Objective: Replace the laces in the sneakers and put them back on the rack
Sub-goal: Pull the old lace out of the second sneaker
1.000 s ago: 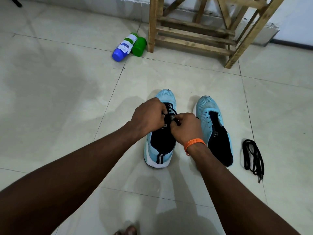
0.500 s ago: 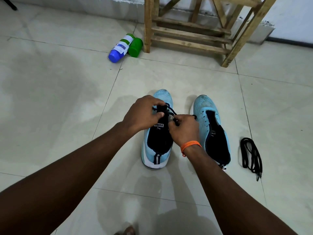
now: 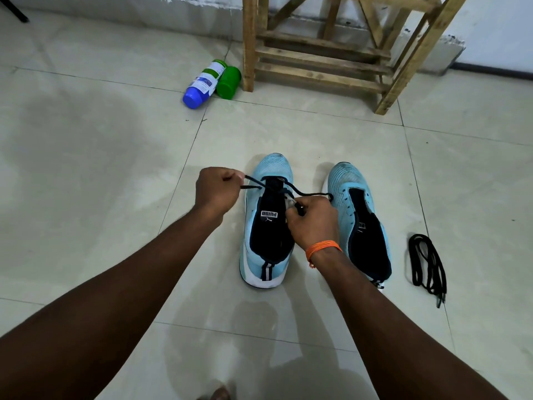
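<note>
Two hands on one black lace (image 3: 310, 194), my left hand (image 3: 216, 190) pinching it left of the laced sneaker (image 3: 274, 167), my right hand (image 3: 313, 223) pinching it over that sneaker, second sneaker (image 3: 346, 180) right of it

A black lace (image 3: 310, 194) is gripped by the left hand (image 3: 217, 190) and pinched by the right hand (image 3: 313, 223) over a blue sneaker (image 3: 266, 238). A second sneaker (image 3: 360, 220) is set at its 3 o'clock, a loose lace (image 3: 427, 264) beyond it; a wooden rack (image 3: 317, 59) is seen at 12 o'clock
</note>
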